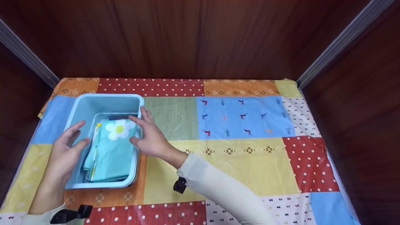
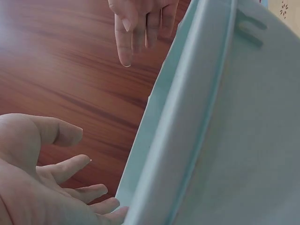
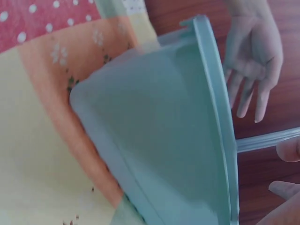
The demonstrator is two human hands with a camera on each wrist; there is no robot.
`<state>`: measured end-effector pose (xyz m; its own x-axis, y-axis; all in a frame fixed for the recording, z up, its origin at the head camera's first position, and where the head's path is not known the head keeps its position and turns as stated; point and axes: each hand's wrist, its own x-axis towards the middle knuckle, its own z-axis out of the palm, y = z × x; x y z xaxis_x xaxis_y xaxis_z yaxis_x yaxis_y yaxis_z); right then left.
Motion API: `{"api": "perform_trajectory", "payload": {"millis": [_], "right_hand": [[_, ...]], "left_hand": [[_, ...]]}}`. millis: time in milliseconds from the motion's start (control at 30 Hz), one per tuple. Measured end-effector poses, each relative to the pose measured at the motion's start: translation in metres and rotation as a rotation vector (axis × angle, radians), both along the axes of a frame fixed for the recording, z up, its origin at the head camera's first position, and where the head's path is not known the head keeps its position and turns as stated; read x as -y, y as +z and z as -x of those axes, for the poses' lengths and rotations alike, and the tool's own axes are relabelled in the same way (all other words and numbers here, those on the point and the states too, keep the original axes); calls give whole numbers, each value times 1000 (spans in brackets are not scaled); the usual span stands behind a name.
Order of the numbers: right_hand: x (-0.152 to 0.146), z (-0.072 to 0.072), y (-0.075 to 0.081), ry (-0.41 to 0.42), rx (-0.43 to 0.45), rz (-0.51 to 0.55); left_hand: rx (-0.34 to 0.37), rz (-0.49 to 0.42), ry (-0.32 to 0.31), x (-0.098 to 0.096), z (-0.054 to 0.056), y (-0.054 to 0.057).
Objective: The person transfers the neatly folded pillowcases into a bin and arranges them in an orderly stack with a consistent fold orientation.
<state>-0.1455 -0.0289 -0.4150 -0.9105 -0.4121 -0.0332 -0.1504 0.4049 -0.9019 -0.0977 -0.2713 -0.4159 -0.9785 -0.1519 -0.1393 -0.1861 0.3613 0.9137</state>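
Observation:
A light blue plastic bin (image 1: 103,184) stands on the left of the table. Inside it lies a folded turquoise cloth (image 1: 117,156) with a white flower, beside more folded fabric with a yellow edge. My left hand (image 1: 67,153) hovers at the bin's left rim, fingers spread and holding nothing. Over the right rim is my right hand (image 1: 150,137), thumb and index finger apart above the cloth, its grasp empty. In the left wrist view the bin's outer wall (image 2: 243,117) fills the right side. The right wrist view shows the opposite wall (image 3: 154,117).
A patchwork tablecloth (image 1: 218,168) covers the table under the bin. Dark wood panels (image 1: 193,40) rise behind and at both sides, with metal strips (image 1: 337,43) at the corners. Black camera mounts (image 1: 179,185) sit at the wrists.

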Motion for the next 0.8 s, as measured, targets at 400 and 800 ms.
{"api": "perform_trajectory", "payload": {"millis": [400,800], "right_hand": [[-45,24,3,4,-45,-159],[-99,51,21,-32,-129,-292]], "left_hand": [[-69,101,-163,-34,26,25],[-88,312,-362,-91,63,56]]}}
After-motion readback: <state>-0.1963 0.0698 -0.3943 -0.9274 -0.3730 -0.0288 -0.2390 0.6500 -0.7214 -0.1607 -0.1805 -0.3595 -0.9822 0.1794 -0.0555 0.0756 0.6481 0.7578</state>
